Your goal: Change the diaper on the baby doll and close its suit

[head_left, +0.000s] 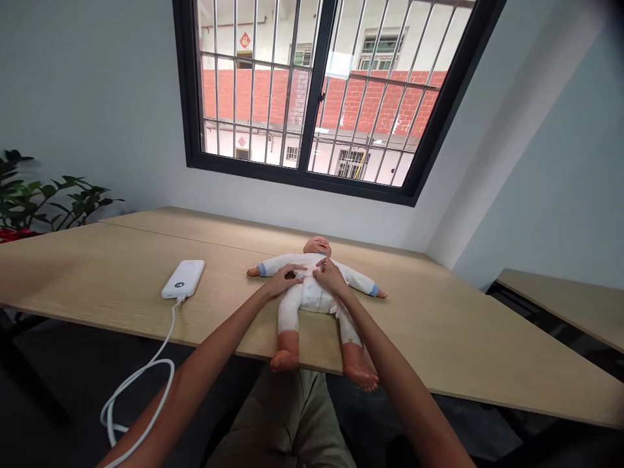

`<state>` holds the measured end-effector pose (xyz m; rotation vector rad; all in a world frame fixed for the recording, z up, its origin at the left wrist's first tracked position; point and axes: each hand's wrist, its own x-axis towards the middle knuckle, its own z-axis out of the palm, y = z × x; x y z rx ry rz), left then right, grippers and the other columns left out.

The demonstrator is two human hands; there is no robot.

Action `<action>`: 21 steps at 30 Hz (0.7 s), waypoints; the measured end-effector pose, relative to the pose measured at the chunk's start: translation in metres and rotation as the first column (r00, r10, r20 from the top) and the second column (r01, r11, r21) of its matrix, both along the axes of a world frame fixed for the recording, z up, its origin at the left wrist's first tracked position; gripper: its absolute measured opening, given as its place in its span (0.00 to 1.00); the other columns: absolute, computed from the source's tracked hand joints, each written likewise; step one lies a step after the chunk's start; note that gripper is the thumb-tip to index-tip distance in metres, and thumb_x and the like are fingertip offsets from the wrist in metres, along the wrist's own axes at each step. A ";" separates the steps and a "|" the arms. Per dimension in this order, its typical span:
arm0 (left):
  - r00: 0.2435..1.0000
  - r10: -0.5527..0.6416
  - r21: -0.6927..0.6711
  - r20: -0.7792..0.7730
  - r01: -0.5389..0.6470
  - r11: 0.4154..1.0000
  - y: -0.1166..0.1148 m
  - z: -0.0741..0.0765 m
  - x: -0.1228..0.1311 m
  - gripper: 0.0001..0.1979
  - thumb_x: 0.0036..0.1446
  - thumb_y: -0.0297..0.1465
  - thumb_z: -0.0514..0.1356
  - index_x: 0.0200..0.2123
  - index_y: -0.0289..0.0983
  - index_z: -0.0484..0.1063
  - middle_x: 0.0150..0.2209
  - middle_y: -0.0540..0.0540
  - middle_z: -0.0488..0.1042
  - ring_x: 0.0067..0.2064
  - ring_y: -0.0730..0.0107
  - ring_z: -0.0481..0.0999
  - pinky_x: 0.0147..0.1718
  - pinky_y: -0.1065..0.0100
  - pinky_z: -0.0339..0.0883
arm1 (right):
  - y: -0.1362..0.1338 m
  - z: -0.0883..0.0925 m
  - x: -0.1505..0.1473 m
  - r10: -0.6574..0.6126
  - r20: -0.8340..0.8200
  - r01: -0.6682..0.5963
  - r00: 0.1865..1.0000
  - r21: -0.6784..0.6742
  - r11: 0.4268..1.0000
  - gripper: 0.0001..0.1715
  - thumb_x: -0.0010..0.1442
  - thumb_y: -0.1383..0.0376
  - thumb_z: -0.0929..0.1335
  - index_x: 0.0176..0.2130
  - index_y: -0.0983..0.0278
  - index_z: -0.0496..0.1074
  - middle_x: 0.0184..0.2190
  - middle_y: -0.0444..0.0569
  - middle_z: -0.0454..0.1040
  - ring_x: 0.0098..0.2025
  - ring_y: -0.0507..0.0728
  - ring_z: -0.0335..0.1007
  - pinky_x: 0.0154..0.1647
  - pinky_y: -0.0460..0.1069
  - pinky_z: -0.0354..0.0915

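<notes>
A baby doll (pixel 358 279) lies on its back on the table, arms spread wide, its head toward the window and its feet over the front edge. It wears a white top with blue cuffs and a white diaper (pixel 318 300) around its hips. At the waist on the left side, my left hand (pixel 283 281) is closed, thumb and fingers on the diaper's upper edge. My right hand (pixel 330 275) pinches at the waist near the middle, its wrist over the doll's hip. The fingers hide the exact spots they grip.
A white power bank (pixel 184 279) rests on the wooden table (pixel 439 325) to the left, its white cable (pixel 166 344) hanging past the edge over my left forearm. A potted plant (pixel 49 195) stands far left. Behind is a barred window (pixel 312 97); another table (pixel 565 299) is at right.
</notes>
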<state>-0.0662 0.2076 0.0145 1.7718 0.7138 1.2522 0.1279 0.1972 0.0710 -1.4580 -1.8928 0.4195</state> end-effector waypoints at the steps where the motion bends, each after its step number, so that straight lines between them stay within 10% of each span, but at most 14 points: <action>1: 1.000 -0.003 0.012 -0.010 0.003 1.000 -0.003 0.002 0.000 0.18 0.49 0.27 0.65 0.46 0.37 0.77 0.51 0.42 0.74 0.56 0.56 0.67 0.56 0.63 0.60 | 0.001 -0.002 0.002 0.010 -0.027 -0.010 1.000 -0.009 1.000 0.12 0.48 0.66 0.64 0.37 0.61 0.61 0.24 0.40 0.66 0.28 0.54 0.63 0.29 0.47 0.55; 10: 0.974 0.126 0.068 -0.189 -0.115 0.991 -0.012 0.006 0.002 0.17 0.54 0.30 0.58 0.46 0.43 0.80 0.55 0.42 0.68 0.62 0.53 0.61 0.63 0.58 0.50 | 0.006 -0.004 0.020 0.092 -0.380 -0.090 0.920 0.024 0.996 0.22 0.38 0.64 0.68 0.37 0.62 0.62 0.26 0.38 0.60 0.26 0.51 0.57 0.25 0.45 0.57; 16: 0.942 0.221 0.125 -0.251 -0.194 0.973 -0.013 0.015 0.010 0.20 0.62 0.32 0.48 0.45 0.45 0.80 0.61 0.45 0.64 0.65 0.54 0.55 0.66 0.50 0.37 | 0.002 0.002 0.047 0.060 -0.573 0.081 0.817 0.218 0.973 0.20 0.47 0.52 0.68 0.35 0.62 0.64 0.27 0.42 0.65 0.30 0.53 0.63 0.33 0.48 0.63; 21: 0.920 0.164 0.122 -0.356 -0.129 0.984 -0.014 0.021 0.019 0.18 0.63 0.37 0.50 0.48 0.51 0.78 0.66 0.51 0.58 0.69 0.50 0.45 0.65 0.46 0.26 | -0.005 -0.010 0.056 0.135 -0.603 -0.099 0.787 0.093 0.991 0.22 0.51 0.49 0.67 0.37 0.62 0.66 0.23 0.44 0.72 0.28 0.55 0.70 0.33 0.49 0.66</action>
